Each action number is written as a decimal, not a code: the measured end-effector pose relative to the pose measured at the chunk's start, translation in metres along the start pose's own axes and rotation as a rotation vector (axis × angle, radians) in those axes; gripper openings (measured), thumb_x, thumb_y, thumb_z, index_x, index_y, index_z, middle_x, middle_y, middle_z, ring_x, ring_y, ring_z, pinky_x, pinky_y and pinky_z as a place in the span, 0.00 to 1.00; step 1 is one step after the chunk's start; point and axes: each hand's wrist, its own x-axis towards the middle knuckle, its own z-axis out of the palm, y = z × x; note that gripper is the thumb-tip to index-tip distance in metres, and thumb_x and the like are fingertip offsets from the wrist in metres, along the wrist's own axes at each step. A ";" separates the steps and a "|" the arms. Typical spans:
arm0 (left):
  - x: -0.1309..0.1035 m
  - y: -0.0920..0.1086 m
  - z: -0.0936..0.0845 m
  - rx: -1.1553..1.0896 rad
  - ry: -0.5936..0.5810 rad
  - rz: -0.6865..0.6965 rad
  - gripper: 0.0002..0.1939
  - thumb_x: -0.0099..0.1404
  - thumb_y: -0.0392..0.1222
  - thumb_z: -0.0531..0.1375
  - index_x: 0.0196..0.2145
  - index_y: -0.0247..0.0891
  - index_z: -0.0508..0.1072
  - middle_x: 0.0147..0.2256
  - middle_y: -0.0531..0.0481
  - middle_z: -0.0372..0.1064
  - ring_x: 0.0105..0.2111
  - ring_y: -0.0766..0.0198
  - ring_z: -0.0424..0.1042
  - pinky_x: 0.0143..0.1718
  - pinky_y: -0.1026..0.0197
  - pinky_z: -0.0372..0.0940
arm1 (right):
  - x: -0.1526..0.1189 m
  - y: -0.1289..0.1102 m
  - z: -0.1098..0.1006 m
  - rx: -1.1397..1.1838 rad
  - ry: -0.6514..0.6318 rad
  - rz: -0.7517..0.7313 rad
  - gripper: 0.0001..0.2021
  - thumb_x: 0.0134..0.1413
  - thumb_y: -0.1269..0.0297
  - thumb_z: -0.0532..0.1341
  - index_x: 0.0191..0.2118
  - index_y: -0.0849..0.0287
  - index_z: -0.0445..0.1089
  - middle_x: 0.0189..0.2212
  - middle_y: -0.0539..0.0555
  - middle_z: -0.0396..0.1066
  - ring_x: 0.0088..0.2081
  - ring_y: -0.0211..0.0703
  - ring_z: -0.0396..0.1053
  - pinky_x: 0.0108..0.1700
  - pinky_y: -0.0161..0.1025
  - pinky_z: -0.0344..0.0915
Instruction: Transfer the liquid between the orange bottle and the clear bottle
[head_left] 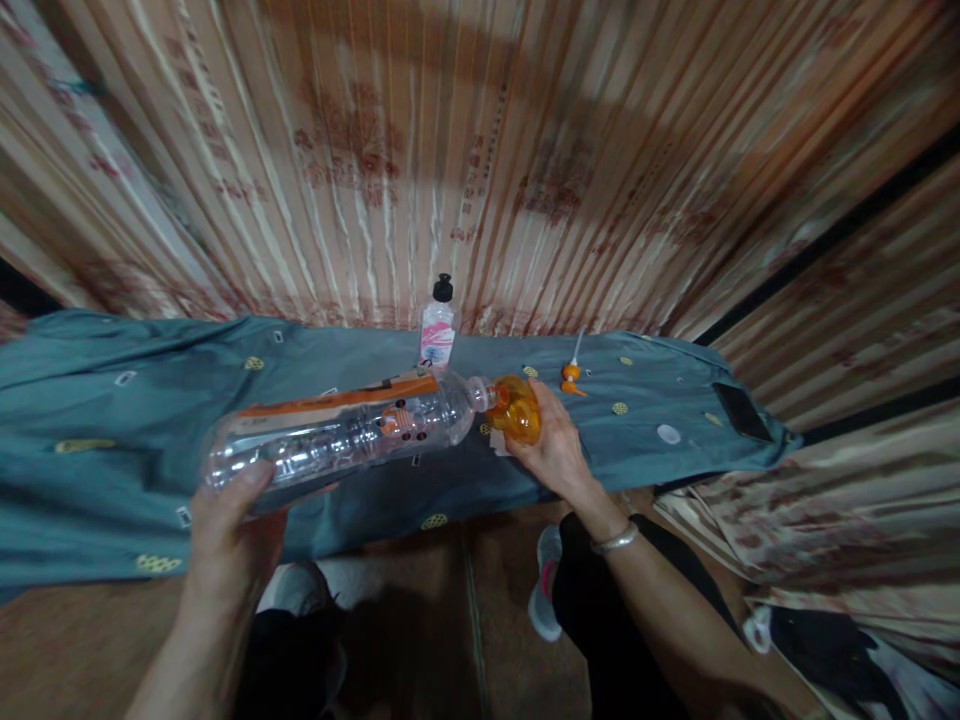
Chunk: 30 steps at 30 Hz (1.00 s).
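Observation:
My left hand (238, 505) is closed around the base of a large clear plastic bottle (337, 435) with an orange and white label. The bottle is tilted nearly flat, its neck pointing right. Its mouth meets the opening of a small orange see-through bottle (517, 408), which my right hand (553, 440) grips from the right side. Whether liquid passes between the two bottles cannot be made out. Behind the orange bottle, an orange pump top (571, 375) with a clear tube lies on the cloth.
A small clear bottle (439, 330) with a black cap and pink label stands at the back. On the right lie a white round cap (668, 434) and a dark phone (741, 412). A green patterned cloth (135, 400) covers the narrow table; patterned curtains (465, 150) hang behind.

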 end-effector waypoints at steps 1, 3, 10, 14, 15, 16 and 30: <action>0.000 -0.001 -0.001 0.000 0.001 0.001 0.36 0.44 0.50 0.79 0.52 0.46 0.81 0.38 0.48 0.84 0.43 0.44 0.83 0.39 0.50 0.81 | 0.000 0.000 0.000 -0.001 0.003 -0.002 0.43 0.51 0.61 0.69 0.73 0.58 0.58 0.67 0.67 0.72 0.69 0.64 0.70 0.71 0.65 0.67; 0.000 -0.002 -0.003 0.001 0.002 -0.004 0.37 0.43 0.50 0.80 0.53 0.46 0.81 0.37 0.49 0.84 0.43 0.44 0.83 0.40 0.50 0.81 | 0.000 0.000 0.000 -0.001 0.006 -0.006 0.43 0.52 0.61 0.69 0.73 0.58 0.58 0.67 0.67 0.72 0.69 0.64 0.70 0.71 0.65 0.67; -0.002 -0.002 -0.005 -0.016 0.003 -0.013 0.34 0.45 0.48 0.79 0.52 0.46 0.82 0.39 0.49 0.84 0.43 0.45 0.83 0.40 0.51 0.81 | 0.000 0.000 -0.001 0.005 0.004 -0.011 0.42 0.52 0.61 0.69 0.72 0.59 0.59 0.67 0.67 0.72 0.69 0.64 0.70 0.71 0.64 0.68; -0.003 0.001 -0.001 -0.015 0.003 -0.023 0.35 0.43 0.49 0.80 0.51 0.46 0.82 0.39 0.48 0.84 0.42 0.44 0.83 0.40 0.49 0.81 | 0.000 0.000 -0.001 0.009 -0.005 -0.007 0.43 0.52 0.61 0.69 0.73 0.58 0.58 0.67 0.67 0.71 0.69 0.63 0.70 0.71 0.64 0.67; -0.003 0.002 0.000 -0.015 0.007 -0.027 0.36 0.42 0.49 0.80 0.51 0.45 0.82 0.38 0.48 0.84 0.41 0.44 0.83 0.40 0.49 0.81 | 0.000 0.000 -0.001 0.009 -0.002 -0.007 0.43 0.52 0.61 0.69 0.73 0.58 0.58 0.67 0.67 0.72 0.69 0.63 0.70 0.71 0.64 0.68; -0.003 0.002 0.001 -0.013 0.013 -0.034 0.36 0.41 0.49 0.81 0.50 0.45 0.82 0.38 0.48 0.84 0.41 0.44 0.83 0.40 0.48 0.81 | 0.000 0.000 -0.001 0.008 0.003 -0.009 0.43 0.52 0.61 0.69 0.73 0.59 0.58 0.67 0.67 0.72 0.69 0.64 0.70 0.71 0.64 0.68; 0.000 -0.001 0.003 -0.021 0.086 -0.092 0.35 0.32 0.53 0.83 0.40 0.42 0.83 0.34 0.50 0.81 0.43 0.45 0.82 0.44 0.47 0.81 | 0.000 0.005 0.001 0.002 0.031 -0.043 0.42 0.54 0.59 0.69 0.73 0.61 0.59 0.67 0.69 0.72 0.68 0.65 0.72 0.69 0.65 0.70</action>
